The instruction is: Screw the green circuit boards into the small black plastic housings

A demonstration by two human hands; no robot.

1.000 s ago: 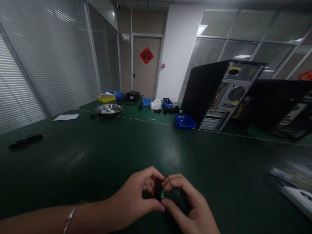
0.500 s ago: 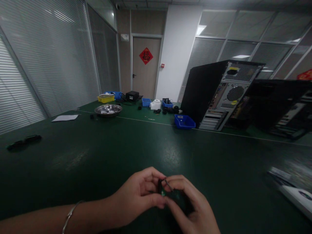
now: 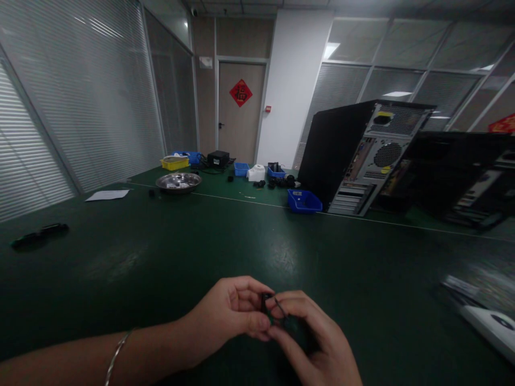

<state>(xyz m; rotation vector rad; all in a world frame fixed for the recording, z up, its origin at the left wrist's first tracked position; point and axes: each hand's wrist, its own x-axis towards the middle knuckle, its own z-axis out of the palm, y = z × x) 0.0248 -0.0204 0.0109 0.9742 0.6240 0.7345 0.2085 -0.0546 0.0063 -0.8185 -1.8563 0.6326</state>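
Note:
Low in the middle of the head view, my left hand (image 3: 237,308) and my right hand (image 3: 311,332) meet just above the green table. The left thumb and fingers are closed on a small dark part (image 3: 265,303), mostly hidden, with a speck of green beside it. Between the right thumb and forefinger runs a thin dark rod (image 3: 279,308), slanting down to the right. A dim greenish shape lies under the right fingers; whether it belongs to the rod I cannot tell.
A black-and-green object (image 3: 40,235) lies at left near a paper sheet (image 3: 107,195). Farther back are a steel bowl (image 3: 178,185), a blue bin (image 3: 304,201) and a tilted computer case (image 3: 341,155). A white-edged object (image 3: 488,327) rests at right.
My left thumb has shifted slightly up and inward over the small part, covering most of the green spot. The part's upper dark end shows more now.

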